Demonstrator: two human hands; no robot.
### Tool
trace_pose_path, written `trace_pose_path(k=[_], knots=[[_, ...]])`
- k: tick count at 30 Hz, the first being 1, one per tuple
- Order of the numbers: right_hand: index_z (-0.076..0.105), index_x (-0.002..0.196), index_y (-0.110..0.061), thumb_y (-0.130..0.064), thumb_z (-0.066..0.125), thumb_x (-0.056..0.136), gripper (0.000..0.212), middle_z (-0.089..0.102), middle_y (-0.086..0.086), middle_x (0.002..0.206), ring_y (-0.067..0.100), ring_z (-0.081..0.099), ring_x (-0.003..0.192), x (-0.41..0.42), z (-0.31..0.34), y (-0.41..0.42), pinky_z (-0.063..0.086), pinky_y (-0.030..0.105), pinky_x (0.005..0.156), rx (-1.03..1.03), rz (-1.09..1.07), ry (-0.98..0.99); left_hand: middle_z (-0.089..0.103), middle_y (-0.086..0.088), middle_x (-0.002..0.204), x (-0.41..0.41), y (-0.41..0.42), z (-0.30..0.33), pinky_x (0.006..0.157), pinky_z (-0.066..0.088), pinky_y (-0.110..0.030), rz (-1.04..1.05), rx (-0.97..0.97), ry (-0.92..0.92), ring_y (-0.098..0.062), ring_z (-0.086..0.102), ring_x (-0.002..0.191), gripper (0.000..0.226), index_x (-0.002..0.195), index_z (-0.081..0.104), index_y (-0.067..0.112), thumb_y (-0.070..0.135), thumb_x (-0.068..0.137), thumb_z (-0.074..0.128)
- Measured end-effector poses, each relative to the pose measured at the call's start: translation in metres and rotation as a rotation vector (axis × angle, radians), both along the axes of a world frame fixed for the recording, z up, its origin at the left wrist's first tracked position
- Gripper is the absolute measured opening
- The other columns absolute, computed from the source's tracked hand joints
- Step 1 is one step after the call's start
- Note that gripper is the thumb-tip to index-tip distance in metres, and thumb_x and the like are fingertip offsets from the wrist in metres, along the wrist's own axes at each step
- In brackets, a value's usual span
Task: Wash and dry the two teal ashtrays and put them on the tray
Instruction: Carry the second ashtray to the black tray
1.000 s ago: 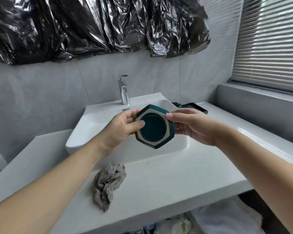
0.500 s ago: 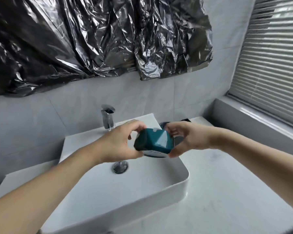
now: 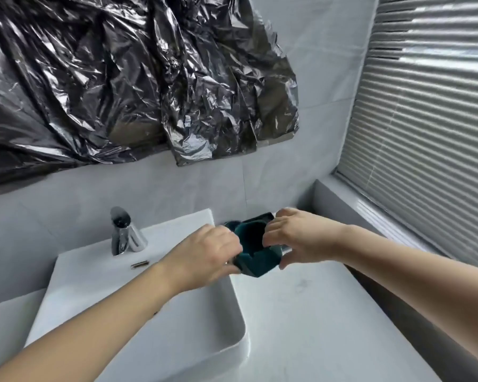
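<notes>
Two hands meet on one glossy teal hexagonal ashtray (image 3: 255, 253), held in the air just past the right rim of the white rectangular ceramic basin (image 3: 138, 323) and above the pale grey counter (image 3: 315, 326). My left hand (image 3: 204, 257) curls its fingers round the ashtray's left side; my right hand (image 3: 298, 238) grips the right side, thumb below and fingers bent over the top edge. The ashtray sits roughly upright, its dark hollow facing up. Behind it, a second teal piece (image 3: 232, 225) and a dark edge peek out, largely hidden, so I cannot tell what they rest on. A chrome faucet (image 3: 124, 232) stands at the basin's back, under crinkled black plastic sheeting (image 3: 122, 84) on the wall.
</notes>
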State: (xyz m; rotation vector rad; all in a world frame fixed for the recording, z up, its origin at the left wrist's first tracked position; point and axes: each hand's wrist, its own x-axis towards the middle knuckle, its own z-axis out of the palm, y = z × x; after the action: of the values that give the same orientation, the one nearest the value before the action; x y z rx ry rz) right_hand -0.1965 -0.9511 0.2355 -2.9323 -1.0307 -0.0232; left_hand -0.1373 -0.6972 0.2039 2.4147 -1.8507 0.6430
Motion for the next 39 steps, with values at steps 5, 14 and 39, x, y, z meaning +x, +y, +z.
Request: trace_pose_path(k=[5,14,39], knots=[[0.065,0.104,-0.023,-0.044,0.071,0.082,0.031,0.067,-0.008,0.097,0.017,0.06,0.096,0.053,-0.029,-0.074,0.04,0.032,0.092,-0.067,0.12,-0.106,0.065,0.004,0.094,0.043,-0.071,-0.024,0.074,0.049,-0.034,0.038,0.086,-0.066,-0.022,0.062,0.094,0.014,0.091,0.059,0.019,0.033,0.091,0.058],[0.066,0.096,-0.025,-0.031,0.063,0.087,0.011,0.066,-0.007,0.09,0.019,0.062,0.09,0.143,-0.106,-0.132,0.044,0.035,0.087,-0.071,0.107,-0.147,0.063,0.0,0.096,0.115,-0.134,-0.073,0.077,0.044,-0.033,0.233,0.209,-0.049,-0.024,0.059,0.099,0.012,0.089,0.06,0.019,0.008,0.087,0.057],[0.065,0.079,-0.016,-0.006,0.077,0.065,0.021,0.062,-0.001,0.075,0.022,0.061,0.077,0.21,-0.28,-0.135,0.05,0.03,0.067,0.031,0.045,-0.037,0.067,-0.004,0.097,0.164,-0.168,-0.231,0.079,0.051,-0.037,0.532,0.46,0.135,-0.026,0.06,0.08,0.028,0.094,0.069,0.015,0.008,0.067,0.071]])
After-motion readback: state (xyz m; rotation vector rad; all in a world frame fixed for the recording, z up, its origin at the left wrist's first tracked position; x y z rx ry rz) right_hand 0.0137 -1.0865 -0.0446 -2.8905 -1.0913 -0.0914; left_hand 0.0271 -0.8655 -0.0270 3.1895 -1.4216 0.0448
